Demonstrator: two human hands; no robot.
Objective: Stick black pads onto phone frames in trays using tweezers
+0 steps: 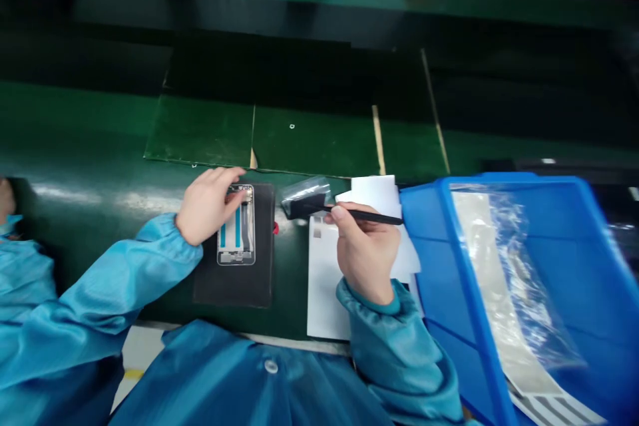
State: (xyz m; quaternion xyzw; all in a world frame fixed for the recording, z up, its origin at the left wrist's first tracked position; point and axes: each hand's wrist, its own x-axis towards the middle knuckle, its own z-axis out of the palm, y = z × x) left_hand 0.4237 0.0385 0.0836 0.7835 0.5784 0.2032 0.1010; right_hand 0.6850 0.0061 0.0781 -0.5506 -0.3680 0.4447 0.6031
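A phone with its inside exposed [248,233] lies on a dark rectangular mat [232,289], two blue strips showing along its middle. My left hand [207,203] reaches over the phone's upper end from the left. Its thumb is over the phone, and the fingers stretch past the top edge, apart from the thumb. In my right hand [367,249] is a slim black tool that looks like tweezers [374,216], pinched between thumb and fingers. The tool points left over a clear plastic bag with a dark part [305,200]. White sheets [327,293] lie under the right hand.
To the right stands a blue bin [444,266] with clear plastic packaging [524,279] inside. A small red object [276,227] sits beside the mat. Dark green panels [309,140] cross the bench's far side. A co-worker's sleeve [22,273] shows at left.
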